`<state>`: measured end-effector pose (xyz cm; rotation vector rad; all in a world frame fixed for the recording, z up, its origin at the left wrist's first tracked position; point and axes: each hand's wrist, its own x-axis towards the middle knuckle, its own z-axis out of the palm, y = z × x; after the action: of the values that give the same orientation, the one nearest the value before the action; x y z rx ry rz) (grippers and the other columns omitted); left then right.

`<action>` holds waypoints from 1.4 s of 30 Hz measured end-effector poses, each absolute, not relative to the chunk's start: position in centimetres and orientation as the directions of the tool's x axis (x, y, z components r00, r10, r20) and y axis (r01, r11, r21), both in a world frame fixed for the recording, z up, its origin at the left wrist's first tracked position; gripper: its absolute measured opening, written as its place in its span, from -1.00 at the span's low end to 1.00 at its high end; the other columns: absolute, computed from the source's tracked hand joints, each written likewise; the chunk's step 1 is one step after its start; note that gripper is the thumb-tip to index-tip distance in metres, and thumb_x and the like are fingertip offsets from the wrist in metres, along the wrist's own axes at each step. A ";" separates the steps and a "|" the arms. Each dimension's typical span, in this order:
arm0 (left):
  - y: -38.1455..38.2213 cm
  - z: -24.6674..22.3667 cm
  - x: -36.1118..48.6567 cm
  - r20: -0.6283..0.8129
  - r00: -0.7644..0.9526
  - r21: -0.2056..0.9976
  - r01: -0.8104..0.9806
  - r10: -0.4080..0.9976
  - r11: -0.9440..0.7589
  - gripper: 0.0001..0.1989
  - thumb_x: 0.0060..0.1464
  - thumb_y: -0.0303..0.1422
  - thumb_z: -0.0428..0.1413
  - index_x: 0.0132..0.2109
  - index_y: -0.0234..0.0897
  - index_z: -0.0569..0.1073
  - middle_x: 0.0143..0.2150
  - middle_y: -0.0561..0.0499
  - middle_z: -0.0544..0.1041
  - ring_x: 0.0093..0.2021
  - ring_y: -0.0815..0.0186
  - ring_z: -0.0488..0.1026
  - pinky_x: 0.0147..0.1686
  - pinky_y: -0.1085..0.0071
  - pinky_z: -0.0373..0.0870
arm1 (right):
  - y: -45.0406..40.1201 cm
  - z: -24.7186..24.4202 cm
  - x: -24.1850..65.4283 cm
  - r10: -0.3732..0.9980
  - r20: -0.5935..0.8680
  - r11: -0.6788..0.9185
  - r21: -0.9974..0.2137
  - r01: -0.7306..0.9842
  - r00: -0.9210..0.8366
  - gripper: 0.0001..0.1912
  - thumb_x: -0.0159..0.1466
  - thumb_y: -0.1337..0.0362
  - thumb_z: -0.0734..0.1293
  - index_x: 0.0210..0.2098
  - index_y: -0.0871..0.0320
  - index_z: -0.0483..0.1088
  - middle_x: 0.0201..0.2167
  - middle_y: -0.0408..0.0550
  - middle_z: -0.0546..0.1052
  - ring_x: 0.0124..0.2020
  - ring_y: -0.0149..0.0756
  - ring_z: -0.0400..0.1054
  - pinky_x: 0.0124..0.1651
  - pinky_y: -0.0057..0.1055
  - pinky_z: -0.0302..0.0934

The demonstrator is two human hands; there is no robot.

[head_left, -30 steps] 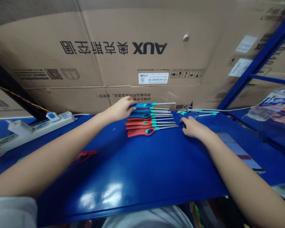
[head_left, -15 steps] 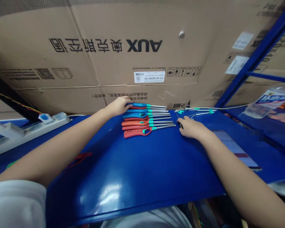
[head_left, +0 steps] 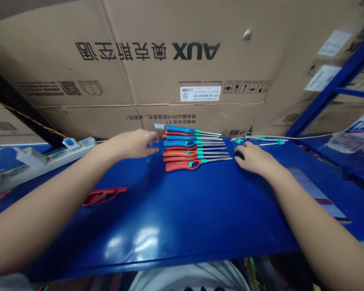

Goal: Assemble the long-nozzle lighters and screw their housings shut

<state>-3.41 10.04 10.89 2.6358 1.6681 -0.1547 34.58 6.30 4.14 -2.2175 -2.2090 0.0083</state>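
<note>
While the left hand (head_left: 134,144), fingers apart, hovers beside lighters (head_left: 177,154), whether the right hand (head_left: 252,157) grips anything is unclear

I'm seeing stick lighters (head_left: 197,152) lying side by side on the blue tabletop (head_left: 182,210), metal rods all pointing right, teal collars roughly lining up. Front red lighter (head_left: 180,166) is lying on its flank, teal trigger showing inside its guard. Orange handles are sitting just behind, then reds and blues mixing. Rearmost blue lighter (head_left: 180,129) is lying nearest the carton (head_left: 157,93). Teal-ended rods (head_left: 268,144) are lying separately, further right.
</note>
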 end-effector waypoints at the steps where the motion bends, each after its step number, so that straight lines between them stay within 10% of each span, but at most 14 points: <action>1: 9.1 11.0 -4.3 -0.194 0.413 -0.033 0.904 0.890 -0.427 -0.59 0.10 -0.17 0.16 0.04 -0.26 0.54 -0.14 -0.13 0.62 -0.24 0.12 0.55 -0.27 0.34 0.39 | 6.4 4.1 34.6 0.999 0.053 0.002 -0.032 0.999 -0.001 -0.61 0.37 0.22 0.21 0.09 0.22 0.46 0.11 0.27 0.41 0.10 0.16 0.39 0.03 -0.05 0.32; 4: 6.3 10.6 -7.1 -0.476 0.332 -0.031 0.919 0.814 -0.393 -0.63 -0.15 -0.26 0.32 -0.12 -0.22 0.62 -0.26 -0.02 0.63 -0.36 0.22 0.50 -0.39 0.46 0.28 | 6.9 3.9 34.6 0.981 0.194 0.042 -0.106 0.993 -0.020 -0.64 0.36 0.18 0.22 0.02 0.21 0.49 0.07 0.23 0.45 -0.01 0.04 0.45 0.02 -0.09 0.34; 12: 2.3 9.4 -10.8 -0.501 0.238 -0.125 0.931 0.832 -0.342 -0.80 -0.24 -0.49 0.23 -0.34 -0.30 0.59 -0.42 0.04 0.56 -0.48 0.29 0.37 -0.50 0.46 0.04 | 7.2 3.4 33.1 0.880 0.449 0.284 -0.235 0.930 -0.156 -0.82 0.30 0.24 0.26 -0.31 0.14 0.48 -0.18 0.10 0.55 -0.27 -0.15 0.46 -0.08 -0.15 0.38; 21: -0.1 6.0 -2.0 -0.127 0.740 0.273 0.666 0.661 -0.694 -0.79 0.16 -0.41 0.14 -0.04 -0.19 0.52 -0.12 -0.02 0.56 -0.19 0.22 0.51 -0.24 0.39 0.35 | 5.3 1.8 28.3 0.716 0.542 0.632 -0.238 0.738 -0.439 -0.80 0.39 0.26 0.23 -0.28 0.13 0.48 -0.18 0.06 0.59 -0.12 -0.14 0.48 -0.04 -0.20 0.37; 27: 0.4 3.6 -0.1 0.111 0.775 0.220 0.591 0.622 -0.776 -0.38 0.26 -0.10 0.18 0.36 -0.18 0.24 0.29 -0.21 0.37 0.24 0.00 0.35 0.20 0.12 0.30 | 3.3 1.7 26.3 0.569 0.492 0.809 -0.196 0.553 -0.658 -0.82 0.42 0.24 0.26 -0.14 0.14 0.50 -0.15 0.02 0.57 -0.10 -0.19 0.44 0.00 -0.20 0.31; 36: 0.6 8.7 -7.0 -0.462 0.411 0.124 0.907 0.786 -0.402 -0.73 -0.16 -0.35 0.30 -0.24 -0.17 0.46 -0.28 -0.03 0.53 -0.36 0.16 0.46 -0.45 0.36 0.19 | 1.8 2.2 24.9 0.517 0.202 0.834 -0.340 0.435 -0.832 -0.83 0.38 0.22 0.33 -0.10 0.14 0.50 -0.04 0.07 0.50 -0.09 -0.17 0.41 -0.02 -0.22 0.31; 42: -0.5 8.9 -4.1 -0.417 0.562 0.232 0.826 0.715 -0.514 -0.80 -0.20 -0.54 0.12 -0.34 -0.19 0.40 -0.34 0.05 0.50 -0.41 0.26 0.39 -0.47 0.41 0.12 | 2.4 2.5 25.7 0.574 0.149 0.794 -0.342 0.503 -0.805 -0.73 0.44 0.11 0.27 -0.26 0.16 0.44 -0.22 0.00 0.48 -0.21 -0.25 0.36 -0.12 -0.30 0.24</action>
<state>-4.14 -0.55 8.92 2.3956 1.2491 -0.3774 25.68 2.36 2.49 -0.8363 -2.7382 0.4209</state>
